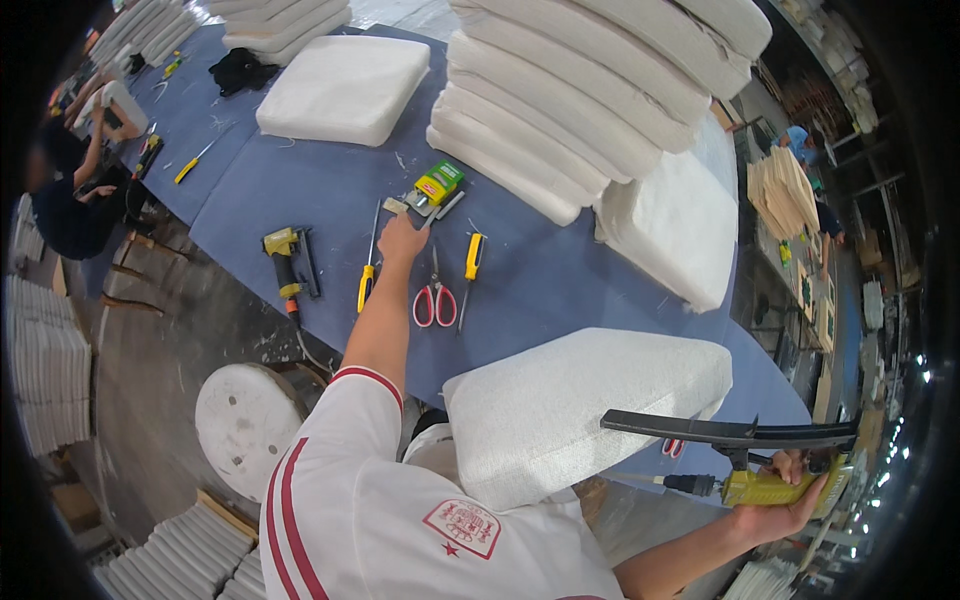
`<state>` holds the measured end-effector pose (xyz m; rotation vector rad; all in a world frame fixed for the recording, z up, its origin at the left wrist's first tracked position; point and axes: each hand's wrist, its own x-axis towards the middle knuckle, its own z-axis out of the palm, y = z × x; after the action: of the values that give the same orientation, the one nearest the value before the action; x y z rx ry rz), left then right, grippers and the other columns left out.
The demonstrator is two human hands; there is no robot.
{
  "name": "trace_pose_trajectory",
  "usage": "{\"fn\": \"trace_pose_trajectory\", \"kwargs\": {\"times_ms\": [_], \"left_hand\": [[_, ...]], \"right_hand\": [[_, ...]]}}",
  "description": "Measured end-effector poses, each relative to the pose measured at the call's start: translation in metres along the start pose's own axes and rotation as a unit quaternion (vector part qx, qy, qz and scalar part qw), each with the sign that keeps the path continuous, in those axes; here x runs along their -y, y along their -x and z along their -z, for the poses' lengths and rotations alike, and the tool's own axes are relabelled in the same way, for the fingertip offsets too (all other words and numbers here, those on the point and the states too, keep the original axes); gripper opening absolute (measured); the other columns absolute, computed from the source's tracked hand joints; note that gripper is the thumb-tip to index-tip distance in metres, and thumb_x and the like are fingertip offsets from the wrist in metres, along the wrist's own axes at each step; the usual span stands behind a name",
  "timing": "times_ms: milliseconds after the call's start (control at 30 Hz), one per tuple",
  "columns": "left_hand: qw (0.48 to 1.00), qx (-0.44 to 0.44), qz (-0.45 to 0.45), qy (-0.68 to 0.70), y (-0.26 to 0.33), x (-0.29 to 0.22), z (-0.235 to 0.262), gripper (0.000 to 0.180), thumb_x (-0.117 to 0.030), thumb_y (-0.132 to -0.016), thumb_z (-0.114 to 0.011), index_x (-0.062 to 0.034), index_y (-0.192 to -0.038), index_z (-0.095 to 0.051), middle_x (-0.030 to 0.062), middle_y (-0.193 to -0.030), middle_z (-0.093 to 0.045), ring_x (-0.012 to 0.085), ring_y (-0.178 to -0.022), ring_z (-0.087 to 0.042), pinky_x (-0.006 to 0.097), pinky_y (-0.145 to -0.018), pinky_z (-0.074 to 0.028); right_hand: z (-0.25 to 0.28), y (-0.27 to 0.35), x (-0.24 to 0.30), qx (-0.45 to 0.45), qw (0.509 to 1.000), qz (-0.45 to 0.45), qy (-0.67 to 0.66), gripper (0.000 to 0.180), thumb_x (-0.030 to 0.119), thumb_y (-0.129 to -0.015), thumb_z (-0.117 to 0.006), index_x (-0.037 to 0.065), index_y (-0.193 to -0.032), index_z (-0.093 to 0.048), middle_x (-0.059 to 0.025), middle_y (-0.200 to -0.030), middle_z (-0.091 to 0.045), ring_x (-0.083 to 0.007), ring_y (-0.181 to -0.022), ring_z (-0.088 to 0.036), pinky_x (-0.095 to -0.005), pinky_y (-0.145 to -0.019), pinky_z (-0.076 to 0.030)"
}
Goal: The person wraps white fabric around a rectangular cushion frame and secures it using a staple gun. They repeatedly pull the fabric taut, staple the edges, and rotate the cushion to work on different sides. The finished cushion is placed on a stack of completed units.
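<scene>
My left hand [403, 240] reaches onto the blue table, its fingers bent together beside a small tan piece [396, 206] and grey staple strips [446, 207]. What they pinch, if anything, is hidden. Just beyond lies a green and yellow box [438, 183]. My right hand [790, 502] grips a yellow staple gun [765, 489] with a long black magazine, held out at the right with its hose fitting pointing left. A white fabric-covered cushion [585, 410] leans between my body and the table edge, partly behind the gun's magazine.
Red-handled scissors [435, 305], yellow-handled screwdrivers [367, 287] and another staple gun [290, 262] lie on the table. Stacked white cushions [570, 100] rise at the back. A round white stool [245, 430] stands at the left. A co-worker [75, 190] sits at the far left.
</scene>
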<state>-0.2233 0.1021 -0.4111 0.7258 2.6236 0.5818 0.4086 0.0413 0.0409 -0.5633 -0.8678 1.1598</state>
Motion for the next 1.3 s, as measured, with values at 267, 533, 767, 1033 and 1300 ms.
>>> {"fn": "trace_pose_trajectory", "kwargs": {"times_ms": [267, 533, 767, 1033, 1300], "left_hand": [[0.998, -0.018, -0.040, -0.049, -0.018, 0.044, -0.030, 0.047, -0.032, -0.093, -0.093, -0.0040, -0.127, -0.077, 0.0207, -0.128, -0.080, 0.0441, -0.116, -0.078, 0.054, -0.103, -0.063], [0.991, -0.096, -0.086, 0.039, 0.027, 0.054, 0.055, 0.054, -0.036, -0.090, -0.091, -0.0095, -0.135, -0.076, 0.0228, -0.123, -0.083, 0.0470, -0.121, -0.078, 0.058, -0.102, -0.062], [0.945, -0.032, -0.312, 0.096, 0.191, -0.145, 0.211, 0.033, -0.016, -0.095, -0.081, -0.0112, -0.128, -0.080, 0.0121, -0.088, -0.083, 0.0337, -0.085, -0.081, 0.043, -0.084, -0.064], [0.501, 0.066, -0.783, 0.363, 0.486, -0.339, 0.254, 0.043, 0.002, -0.085, -0.091, 0.0023, -0.125, -0.074, 0.0047, -0.087, -0.081, 0.0156, -0.074, -0.079, 0.029, -0.074, -0.061], [0.525, 0.137, -0.801, 0.252, 0.567, -0.370, 0.241, 0.049, 0.004, -0.084, -0.091, -0.0032, -0.130, -0.075, 0.0047, -0.083, -0.081, 0.0157, -0.070, -0.080, 0.029, -0.073, -0.061]], "right_hand": [[0.021, 0.027, 0.029, -0.022, 1.000, 0.001, -0.016, 0.041, 0.024, -0.119, -0.064, -0.004, -0.150, -0.060, -0.0116, -0.106, -0.055, -0.0164, -0.088, -0.045, -0.0320, -0.075, -0.044], [0.072, 0.032, 0.033, -0.031, 0.995, -0.026, -0.090, 0.037, 0.027, -0.118, -0.066, -0.001, -0.141, -0.057, -0.0100, -0.110, -0.055, -0.0151, -0.082, -0.051, -0.0294, -0.069, -0.051], [0.110, 0.030, 0.020, 0.060, 0.961, -0.043, -0.266, 0.066, 0.019, -0.109, -0.072, 0.005, -0.170, -0.050, -0.0187, -0.148, -0.060, -0.0096, -0.076, -0.062, -0.0258, -0.066, -0.055], [0.104, 0.027, -0.013, -0.017, 0.901, -0.085, -0.426, 0.069, 0.023, -0.098, -0.075, -0.010, -0.154, -0.055, -0.0189, -0.135, -0.068, -0.0048, -0.059, -0.054, -0.0256, -0.056, -0.049], [0.126, 0.034, -0.023, 0.141, 0.835, -0.080, -0.525, 0.073, 0.013, -0.097, -0.073, 0.009, -0.167, -0.054, -0.0130, -0.134, -0.052, -0.0050, -0.063, -0.059, -0.0221, -0.058, -0.050]]}}
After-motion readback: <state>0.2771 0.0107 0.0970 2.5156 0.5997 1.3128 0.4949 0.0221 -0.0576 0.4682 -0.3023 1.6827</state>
